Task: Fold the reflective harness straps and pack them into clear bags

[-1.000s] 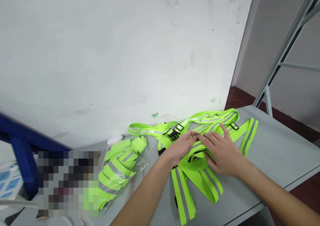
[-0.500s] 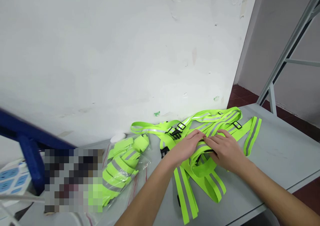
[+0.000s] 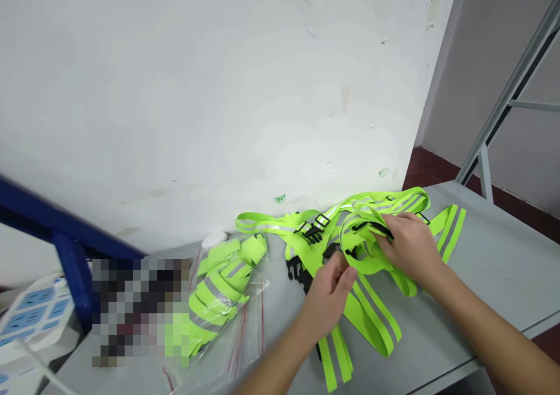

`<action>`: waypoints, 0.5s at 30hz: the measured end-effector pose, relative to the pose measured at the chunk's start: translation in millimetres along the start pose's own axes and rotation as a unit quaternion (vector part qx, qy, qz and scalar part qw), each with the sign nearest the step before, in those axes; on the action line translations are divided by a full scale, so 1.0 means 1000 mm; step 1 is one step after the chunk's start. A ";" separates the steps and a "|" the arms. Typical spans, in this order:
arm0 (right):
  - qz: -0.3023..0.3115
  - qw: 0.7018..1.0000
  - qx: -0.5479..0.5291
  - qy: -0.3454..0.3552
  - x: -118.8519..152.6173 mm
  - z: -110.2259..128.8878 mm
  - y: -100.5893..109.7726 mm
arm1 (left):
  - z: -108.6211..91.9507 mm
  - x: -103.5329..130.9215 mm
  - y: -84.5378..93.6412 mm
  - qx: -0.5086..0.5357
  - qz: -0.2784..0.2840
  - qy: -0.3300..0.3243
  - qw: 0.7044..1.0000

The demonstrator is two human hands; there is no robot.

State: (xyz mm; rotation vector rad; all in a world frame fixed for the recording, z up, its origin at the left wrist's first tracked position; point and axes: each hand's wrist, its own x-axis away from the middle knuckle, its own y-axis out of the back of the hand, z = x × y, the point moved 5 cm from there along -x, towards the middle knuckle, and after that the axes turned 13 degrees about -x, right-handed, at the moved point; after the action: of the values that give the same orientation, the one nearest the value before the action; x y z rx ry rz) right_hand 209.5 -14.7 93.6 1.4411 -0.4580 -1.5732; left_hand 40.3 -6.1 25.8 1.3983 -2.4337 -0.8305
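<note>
My right hand (image 3: 411, 246) holds a loose coil of neon-yellow reflective strap (image 3: 370, 264) with a grey stripe, its fingers closed over the coil's right side. A black plastic piece (image 3: 371, 227) shows along the top of the coil. Just left of it, my left hand (image 3: 328, 293) has its fingers curled in, thumb near them. A black buckle (image 3: 331, 250) shows right above those fingers; whether they grip it is hidden. Further reflective straps (image 3: 385, 205) lie tangled behind and beneath, with black buckles (image 3: 300, 272) to the left.
A clear plastic bag (image 3: 227, 290) of folded yellow straps lies left on the grey table (image 3: 494, 255). A white round object (image 3: 214, 240) sits by the white wall (image 3: 262, 91). Left are a blue frame (image 3: 72, 272) and white power strip (image 3: 37, 313); a metal frame (image 3: 507, 103) stands right.
My hands, close together on the coil before, are now apart. My left hand has come down and toward me; my right hand has lifted and tilted the coil.
</note>
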 end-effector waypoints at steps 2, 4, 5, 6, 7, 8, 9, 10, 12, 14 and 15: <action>-0.004 0.999 0.019 0.030 0.001 0.009 -0.002 | -0.007 0.002 -0.015 0.111 0.046 0.055 0.991; 0.007 0.998 0.037 0.052 0.006 0.020 -0.006 | -0.006 0.002 -0.023 0.184 0.033 0.140 0.972; 0.020 0.997 0.045 0.055 0.008 0.025 -0.009 | -0.003 0.002 -0.025 0.202 0.021 0.179 0.963; 0.040 0.996 0.052 0.052 0.011 0.030 -0.013 | -0.001 0.002 -0.026 0.214 0.011 0.208 0.954; 0.065 0.995 0.060 0.044 0.013 0.036 -0.017 | 0.001 0.001 -0.026 0.230 0.006 0.227 0.946; 0.091 0.993 0.069 0.033 0.015 0.041 -0.021 | 0.001 0.001 -0.026 0.254 0.003 0.235 0.938; 0.117 0.990 0.079 0.022 0.017 0.046 -0.024 | 0.001 0.001 -0.026 0.287 0.000 0.237 0.928; 0.139 0.986 0.092 0.013 0.018 0.051 -0.027 | 0.001 0.002 -0.025 0.324 -0.004 0.238 0.915; 0.168 0.978 0.124 0.005 0.018 0.062 -0.030 | 0.000 0.003 -0.023 0.394 -0.011 0.243 0.886; 0.183 0.969 0.168 0.000 0.016 0.072 -0.033 | 0.000 0.005 -0.019 0.444 -0.016 0.249 0.861; 0.190 0.963 0.192 0.001 0.015 0.076 -0.034 | 0.000 0.006 -0.018 0.467 -0.009 0.252 0.847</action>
State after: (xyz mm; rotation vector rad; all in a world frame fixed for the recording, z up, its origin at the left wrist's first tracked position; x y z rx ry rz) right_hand 128.1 -33.1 76.8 1.5254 -1.0192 -1.2139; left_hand 50.3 -17.9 15.6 1.5928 -2.4036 0.7990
